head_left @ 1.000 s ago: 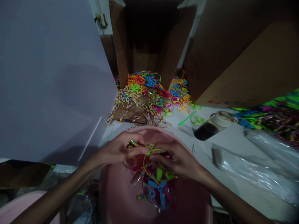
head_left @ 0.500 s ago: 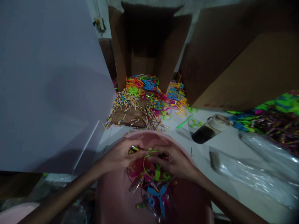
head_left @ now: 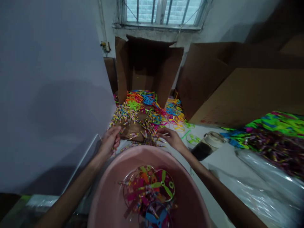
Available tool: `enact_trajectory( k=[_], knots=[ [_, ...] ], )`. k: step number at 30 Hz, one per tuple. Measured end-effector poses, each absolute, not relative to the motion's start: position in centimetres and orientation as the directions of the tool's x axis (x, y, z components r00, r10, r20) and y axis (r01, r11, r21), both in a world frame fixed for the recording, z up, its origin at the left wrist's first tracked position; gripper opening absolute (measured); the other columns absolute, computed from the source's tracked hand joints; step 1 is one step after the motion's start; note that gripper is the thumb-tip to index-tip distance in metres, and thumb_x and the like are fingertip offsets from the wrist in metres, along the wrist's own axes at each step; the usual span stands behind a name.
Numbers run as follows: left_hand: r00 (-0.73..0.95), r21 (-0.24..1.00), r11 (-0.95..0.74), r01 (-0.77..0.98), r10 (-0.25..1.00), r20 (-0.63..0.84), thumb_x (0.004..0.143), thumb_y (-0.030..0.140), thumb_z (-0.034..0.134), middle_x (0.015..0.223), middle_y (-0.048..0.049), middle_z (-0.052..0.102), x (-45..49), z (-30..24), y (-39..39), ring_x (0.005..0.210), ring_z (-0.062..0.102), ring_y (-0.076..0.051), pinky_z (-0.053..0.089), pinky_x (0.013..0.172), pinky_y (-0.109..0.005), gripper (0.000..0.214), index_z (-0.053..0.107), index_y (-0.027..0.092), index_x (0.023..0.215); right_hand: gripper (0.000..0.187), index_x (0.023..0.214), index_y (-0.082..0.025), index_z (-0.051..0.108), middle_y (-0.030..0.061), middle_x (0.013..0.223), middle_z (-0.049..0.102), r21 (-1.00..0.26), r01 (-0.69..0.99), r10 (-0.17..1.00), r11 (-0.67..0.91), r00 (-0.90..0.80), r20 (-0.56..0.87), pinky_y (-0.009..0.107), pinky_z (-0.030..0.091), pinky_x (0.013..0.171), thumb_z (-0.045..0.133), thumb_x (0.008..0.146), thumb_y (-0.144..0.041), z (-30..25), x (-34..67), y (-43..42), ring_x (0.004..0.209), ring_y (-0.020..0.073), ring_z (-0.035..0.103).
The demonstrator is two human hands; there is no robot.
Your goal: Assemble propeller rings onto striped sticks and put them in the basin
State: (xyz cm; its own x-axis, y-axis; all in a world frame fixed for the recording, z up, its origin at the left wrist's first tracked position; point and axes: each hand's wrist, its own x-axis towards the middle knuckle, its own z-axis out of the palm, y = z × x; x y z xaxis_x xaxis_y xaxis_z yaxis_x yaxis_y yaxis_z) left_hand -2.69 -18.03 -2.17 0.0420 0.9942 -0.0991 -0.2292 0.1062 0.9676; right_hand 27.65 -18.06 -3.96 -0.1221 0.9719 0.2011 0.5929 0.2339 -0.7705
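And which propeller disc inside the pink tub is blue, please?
The lowest disc, at the picture's bottom edge: its blades are blue, while the upper right disc has lime-green blades and no other there shows blue.

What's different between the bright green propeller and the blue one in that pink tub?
The bright green propeller lies farther from the camera; the blue propeller lies nearer. The bright green propeller shows almost whole; the picture's lower edge cuts off the blue propeller. Both have blades inside a round ring.
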Motion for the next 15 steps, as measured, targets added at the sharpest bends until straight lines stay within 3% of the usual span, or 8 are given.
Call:
enact_trajectory(
  k=[4,7,10,12,15],
  knots=[
    [-0.049,0.986,-0.013,-0.168,0.999,0.004,0.076,0.057,0.072,0.043,0.0138,0.037,-2.5,-4.1,-16.2,0.027,0.026,-0.004,0.015,0.03,-0.015,0.041,0.056,0.02,0.081,0.031,0.113,-0.017,0.066,0.0112,0.117,0.069,-0.675,0.732,0.974,0.096,0.069,0.214,0.048,0.05,0.097,0.06,0.095,-0.041,-8.2,29.7,-12.5,0.106,0.0256,0.065],
    [-0.15,0.993,-0.09,-0.077,0.986,0.078,0.075,0.054,0.076,0.042,0.0139,0.037,-2.9,-7.0,-16.0,0.029,0.027,-0.004,0.016,0.032,-0.016,0.04,0.056,0.019,0.08,0.044,0.124,-0.016,0.061,0.0169,0.138,0.058,-0.599,0.8,0.962,0.033,0.138,0.237,0.056,0.039,0.108,0.066,0.089,-0.043,-11.0,30.9,-11.2,0.13,0.034,0.051],
    [-0.241,0.99,-0.136,0.025,0.961,0.138,0.083,0.048,0.073,0.046,0.0132,0.038,-3.2,-10.7,-16.4,0.034,0.032,-0.005,0.028,0.038,-0.018,0.035,0.057,0.018,0.08,0.053,0.129,-0.018,0.059,0.0221,0.15,0.047,-0.549,0.835,0.957,-0.023,0.178,0.231,0.061,0.036,0.108,0.066,0.084,-0.044,-13.1,31.6,-10.8,0.139,0.0427,0.04],
    [-0.277,0.983,-0.152,0.105,0.945,0.175,0.088,0.042,0.071,0.053,0.0104,0.045,-3.4,-12.8,-16.8,0.043,0.042,-0.007,0.039,0.047,-0.02,0.029,0.059,0.016,0.083,0.051,0.129,-0.02,0.06,0.0212,0.148,0.05,-0.532,0.846,0.959,-0.047,0.188,0.213,0.06,0.039,0.104,0.063,0.084,-0.045,-14.1,31.9,-10.6,0.137,0.0429,0.042],
    [-0.299,0.967,-0.139,0.214,0.933,0.2,0.092,0.039,0.068,0.063,0.0064,0.053,-3.6,-14.6,-17.4,0.057,0.054,-0.011,0.049,0.061,-0.026,0.024,0.063,0.015,0.091,0.047,0.119,-0.019,0.065,0.0198,0.129,0.065,-0.531,0.845,0.964,-0.055,0.184,0.192,0.054,0.043,0.101,0.058,0.086,-0.052,-14.7,32.2,-10.2,0.127,0.0398,0.051]
  ],
)
